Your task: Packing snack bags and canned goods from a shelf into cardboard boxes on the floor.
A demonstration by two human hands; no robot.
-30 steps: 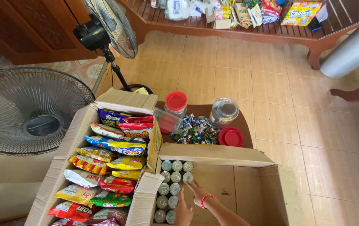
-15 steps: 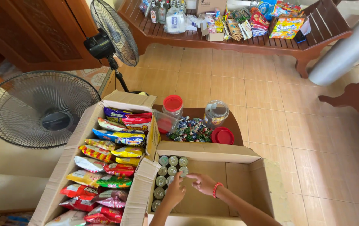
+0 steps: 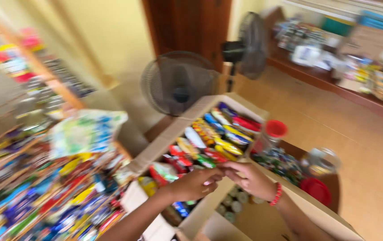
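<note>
— Where are the hands?

— The left hand (image 3: 196,184) and the right hand (image 3: 250,178), with a red bead bracelet (image 3: 276,194) at its wrist, meet fingertip to fingertip above the open brown cardboard box of bright snack packets (image 3: 209,138).

— Gripping anything?

— Both sets of fingers are curled inward, but the blur hides whether they pinch something; I cannot tell.

— And around them?

— Round silver-topped cans (image 3: 236,203) sit in the second cardboard box (image 3: 298,209) just below the hands. A red-lidded clear plastic jar (image 3: 272,134) stands beyond, near two grey pedestal fans (image 3: 178,82).
</note>
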